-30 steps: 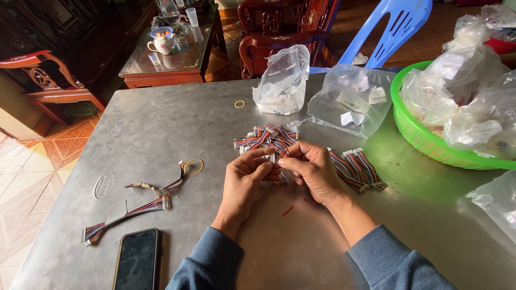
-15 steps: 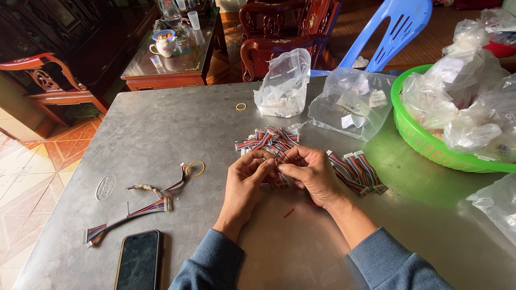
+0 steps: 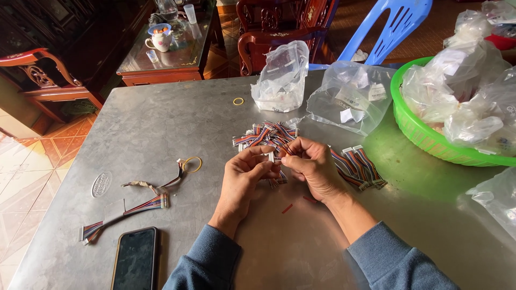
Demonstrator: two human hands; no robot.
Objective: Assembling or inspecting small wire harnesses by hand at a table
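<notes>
Green basket (image 3: 424,140) of plastic bags (image 3: 462,91), hands at wires (image 3: 269,134)

phone (image 3: 135,260), green basket (image 3: 424,140), blue chair (image 3: 395,29)

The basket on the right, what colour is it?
Bright green basket, clearest in the head view.

hands: left hand (image 3: 244,174) and right hand (image 3: 312,166) pinch wire harness (image 3: 275,157) (multicoloured) | metal table (image 3: 161,123)
</notes>
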